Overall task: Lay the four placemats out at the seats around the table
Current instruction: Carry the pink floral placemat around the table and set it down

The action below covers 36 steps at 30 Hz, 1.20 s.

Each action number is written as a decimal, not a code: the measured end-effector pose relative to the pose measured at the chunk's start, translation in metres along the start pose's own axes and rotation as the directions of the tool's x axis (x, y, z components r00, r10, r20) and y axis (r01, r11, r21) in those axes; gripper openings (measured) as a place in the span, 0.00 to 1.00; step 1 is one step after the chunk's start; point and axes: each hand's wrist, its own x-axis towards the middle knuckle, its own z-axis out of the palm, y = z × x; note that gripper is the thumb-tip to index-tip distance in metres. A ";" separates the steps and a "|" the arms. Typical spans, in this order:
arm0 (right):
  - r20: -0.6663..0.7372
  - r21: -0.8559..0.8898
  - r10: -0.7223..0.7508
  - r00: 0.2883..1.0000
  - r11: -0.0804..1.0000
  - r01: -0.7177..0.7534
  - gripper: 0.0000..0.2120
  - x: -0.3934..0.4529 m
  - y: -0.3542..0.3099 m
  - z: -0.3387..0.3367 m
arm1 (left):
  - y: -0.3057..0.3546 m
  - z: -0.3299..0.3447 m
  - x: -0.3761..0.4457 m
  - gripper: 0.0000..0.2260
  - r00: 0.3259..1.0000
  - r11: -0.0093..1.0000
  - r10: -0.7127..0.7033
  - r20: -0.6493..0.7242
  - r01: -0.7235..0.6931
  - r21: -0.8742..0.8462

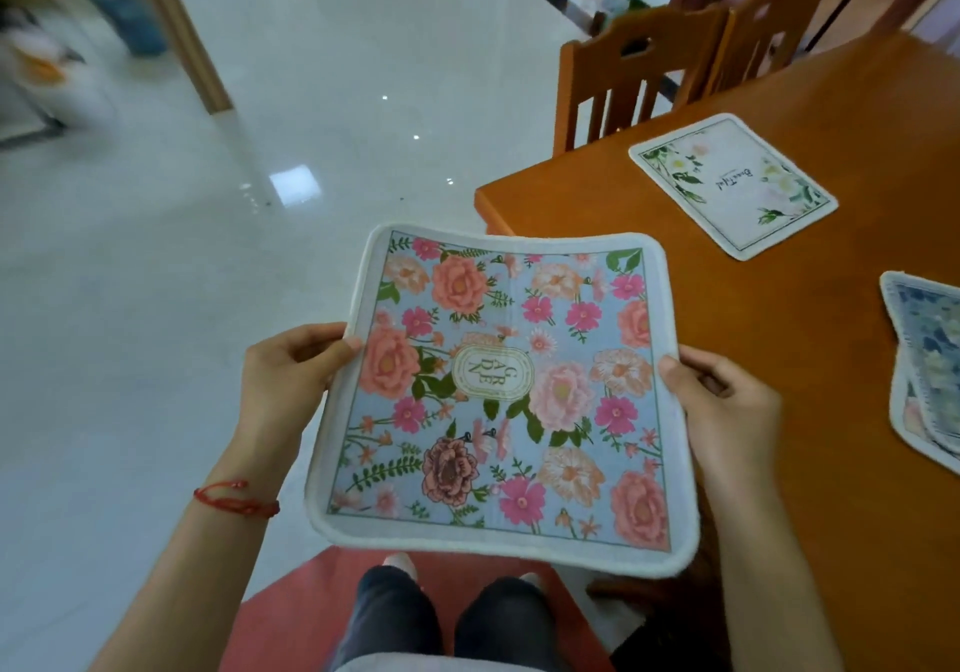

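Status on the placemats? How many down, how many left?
Done: the white floral placemat lies flat on the table. In hand: the left hand and right hand grip the pink-flower placemat, off the table. Left: placing it; the blue placemat lies rumpled at the frame edge. No fourth visible.

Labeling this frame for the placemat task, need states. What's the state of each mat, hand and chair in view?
Floral placemat: held in the air off the table, bowed, print up.
Left hand: pinching the mat's left edge.
Right hand: pinching the mat's right edge.
White placemat: flat on the table by the chairs.
Blue placemat: on the table, partly out of frame.
Chairs: pushed in.
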 end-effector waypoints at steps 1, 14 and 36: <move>0.020 -0.004 0.000 1.000 1.000 0.000 0.08 -0.001 -0.004 0.016 | -0.003 -0.014 0.004 0.03 1.000 1.000 -0.010 -0.024 0.010 -0.001; 0.387 -0.105 -0.014 0.922 0.993 0.059 0.06 -0.006 -0.028 0.203 | -0.033 -0.171 0.042 0.02 0.921 0.989 -0.147 -0.362 0.131 -0.067; 0.533 -0.144 -0.070 0.843 0.975 0.172 0.10 0.180 -0.093 0.421 | 0.027 -0.176 0.266 0.05 0.808 0.975 -0.221 -0.547 0.201 -0.097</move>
